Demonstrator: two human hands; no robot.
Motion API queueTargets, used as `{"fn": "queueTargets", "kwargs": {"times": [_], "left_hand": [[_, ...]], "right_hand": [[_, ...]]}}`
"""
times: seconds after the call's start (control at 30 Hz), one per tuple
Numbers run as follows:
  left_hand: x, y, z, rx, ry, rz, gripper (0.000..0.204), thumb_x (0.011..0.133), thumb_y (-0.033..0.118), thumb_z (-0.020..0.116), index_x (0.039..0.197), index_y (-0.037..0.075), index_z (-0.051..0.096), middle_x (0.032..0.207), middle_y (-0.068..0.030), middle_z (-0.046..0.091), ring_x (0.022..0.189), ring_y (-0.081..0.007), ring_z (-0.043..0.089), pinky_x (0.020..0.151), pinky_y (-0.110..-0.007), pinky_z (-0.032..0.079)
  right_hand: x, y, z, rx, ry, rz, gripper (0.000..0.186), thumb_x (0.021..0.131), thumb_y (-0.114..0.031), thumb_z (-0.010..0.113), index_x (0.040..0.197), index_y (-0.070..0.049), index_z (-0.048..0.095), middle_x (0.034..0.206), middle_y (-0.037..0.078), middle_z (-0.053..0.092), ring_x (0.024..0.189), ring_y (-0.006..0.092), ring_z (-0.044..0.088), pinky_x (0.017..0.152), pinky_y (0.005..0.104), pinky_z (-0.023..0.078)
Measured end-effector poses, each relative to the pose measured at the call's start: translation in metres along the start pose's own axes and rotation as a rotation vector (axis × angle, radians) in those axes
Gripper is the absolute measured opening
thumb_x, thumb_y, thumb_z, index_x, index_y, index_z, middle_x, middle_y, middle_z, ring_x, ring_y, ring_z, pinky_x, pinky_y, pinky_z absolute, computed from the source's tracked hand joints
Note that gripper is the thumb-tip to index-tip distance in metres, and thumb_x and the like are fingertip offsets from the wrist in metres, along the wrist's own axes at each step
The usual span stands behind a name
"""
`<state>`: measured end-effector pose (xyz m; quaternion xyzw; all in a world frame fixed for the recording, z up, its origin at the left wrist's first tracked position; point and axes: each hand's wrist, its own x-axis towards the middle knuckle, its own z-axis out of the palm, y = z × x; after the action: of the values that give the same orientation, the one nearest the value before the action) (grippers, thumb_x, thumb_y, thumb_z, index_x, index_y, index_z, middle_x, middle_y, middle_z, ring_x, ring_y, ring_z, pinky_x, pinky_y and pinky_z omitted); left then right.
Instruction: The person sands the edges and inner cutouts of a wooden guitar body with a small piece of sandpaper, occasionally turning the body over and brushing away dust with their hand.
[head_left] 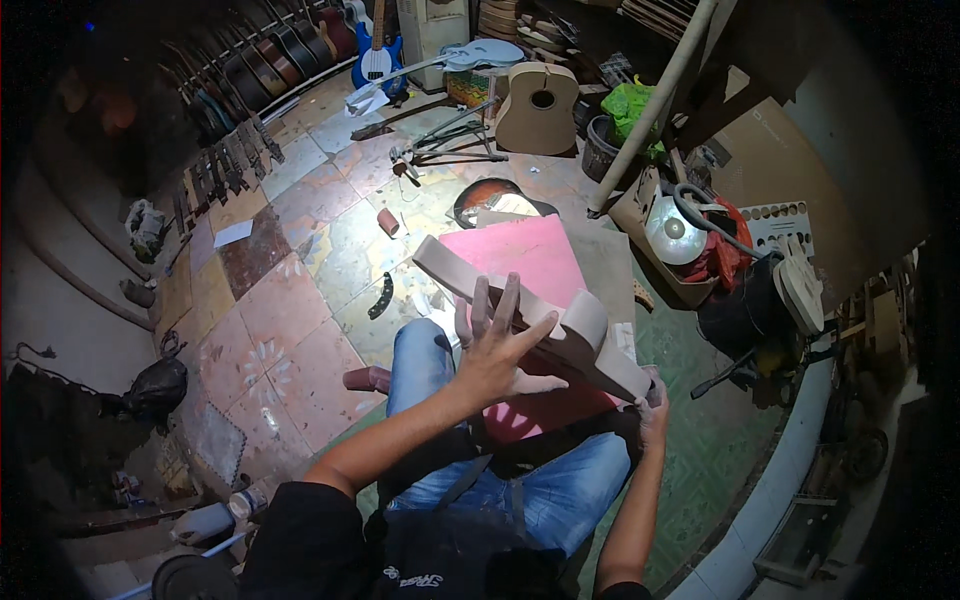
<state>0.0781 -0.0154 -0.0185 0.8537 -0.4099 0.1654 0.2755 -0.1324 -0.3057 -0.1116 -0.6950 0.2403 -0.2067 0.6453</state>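
Note:
A pale, unpainted electric guitar body (588, 335) is tilted on edge over my lap, its curved side showing. My right hand (654, 412) is closed round its lower right end. Against its near side, my left hand (492, 352) rests with fingers stretched and spread, the thumb apart; dust coats the fingertips. Part of the body is hidden behind that hand. Beneath it a pink sheet (535, 255) lies partly across my legs and the floor.
Several guitars (270, 70) line the far left rack. An acoustic guitar body (538, 110) stands at the back, near a dark bucket (600, 150). To the right are a cardboard box (640, 215) and a black drum-shaped container (740, 315). A sunburst guitar body (485, 198) lies beyond the pink sheet.

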Motion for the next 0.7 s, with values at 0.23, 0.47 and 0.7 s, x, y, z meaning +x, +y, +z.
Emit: {"fn": "queueTargets", "kwargs": {"times": [0.23,0.47,0.7], "left_hand": [[0.031,-0.033,-0.018,-0.246,0.045,-0.016,0.063,0.068,0.035,0.087,0.126,0.02,0.068,0.135,-0.0168,0.053,0.129,-0.0393,0.047,0.108,-0.057,0.028],[0.054,-0.036,-0.022,-0.462,-0.255,0.133,0.038,0.07,0.01,0.081,0.104,0.007,0.066,0.089,-0.0097,0.066,0.083,-0.0307,0.068,0.072,-0.038,0.053],[0.051,-0.005,-0.008,-0.676,-0.195,0.01,0.039,0.072,0.006,0.077,0.11,0.009,0.066,0.09,-0.0125,0.069,0.076,-0.0311,0.07,0.066,-0.038,0.055]], "right_hand": [[0.007,0.015,-0.021,0.062,-0.031,-0.009,0.099,0.068,-0.058,0.088,0.138,0.001,0.051,0.135,0.011,0.056,0.13,0.0249,0.052,0.111,0.0387,0.039],[-0.004,-0.074,0.016,-0.181,0.218,-0.072,0.045,0.096,-0.004,0.057,0.139,0.007,0.054,0.138,0.015,0.061,0.131,0.0251,0.053,0.113,0.035,0.037],[-0.064,-0.153,0.151,-0.511,0.141,-0.562,0.039,0.088,0.006,0.056,0.126,0.001,0.065,0.12,0.019,0.069,0.107,0.0321,0.069,0.091,0.0392,0.054]]}}
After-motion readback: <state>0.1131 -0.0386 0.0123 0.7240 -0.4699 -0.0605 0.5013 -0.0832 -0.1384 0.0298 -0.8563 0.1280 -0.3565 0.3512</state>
